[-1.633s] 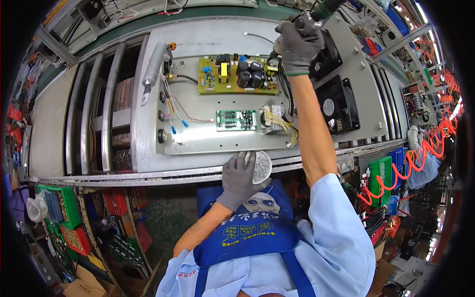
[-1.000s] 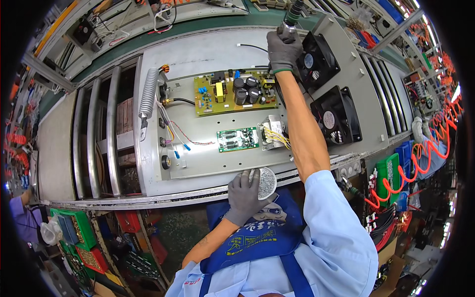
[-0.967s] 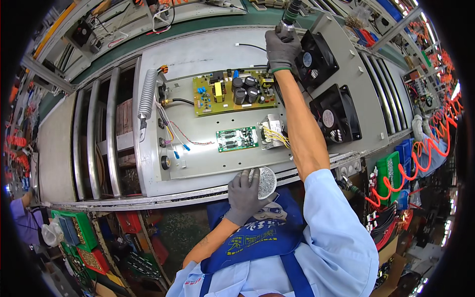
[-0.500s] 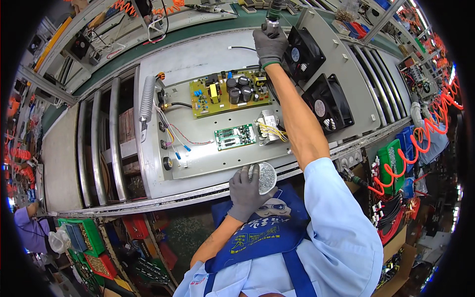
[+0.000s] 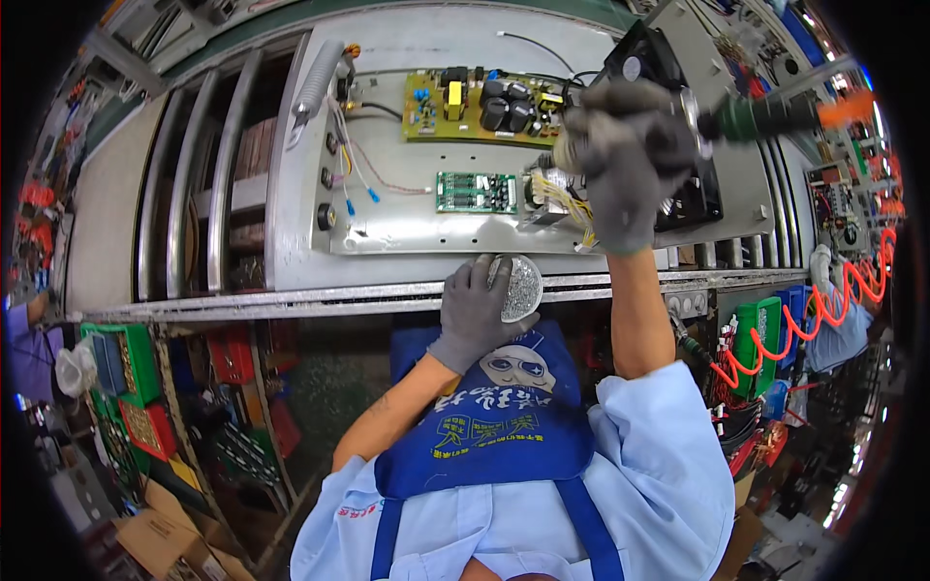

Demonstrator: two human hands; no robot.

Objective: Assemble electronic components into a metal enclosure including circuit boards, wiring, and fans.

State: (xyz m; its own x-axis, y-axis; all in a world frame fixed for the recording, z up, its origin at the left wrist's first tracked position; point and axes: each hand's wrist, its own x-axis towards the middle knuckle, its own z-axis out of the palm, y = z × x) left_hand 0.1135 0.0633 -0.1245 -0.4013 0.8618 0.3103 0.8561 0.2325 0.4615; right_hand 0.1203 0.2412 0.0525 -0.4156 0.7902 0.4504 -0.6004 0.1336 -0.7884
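My left hand [image 5: 472,308], in a grey glove, is closed round the side of a round dish [image 5: 523,290] full of small silvery metal pieces at the table's front edge. My right hand [image 5: 625,169], gloved and blurred, grips a green-and-black power screwdriver [image 5: 760,120] tilted sideways, an orange hose at its end. Its tip is hidden. Below and left of that hand lies a transformer [image 5: 547,198] with yellow wires. A small green circuit board [image 5: 476,193] and a larger yellow-green board [image 5: 436,121] sit in the grey metal chassis [image 5: 387,232].
Black fans [image 5: 693,198] stand on the chassis's right panel, partly behind my right hand. A coil spring [image 5: 318,87] and loose wires with blue terminals [image 5: 374,195] lie at its left. Metal rollers [image 5: 231,165] flank the work surface. Parts bins [image 5: 756,339] hang at lower right.
My right hand has come nearer and to the right with the screwdriver, which has swung from upright to sideways. My left hand still holds the dish. The view has shifted.
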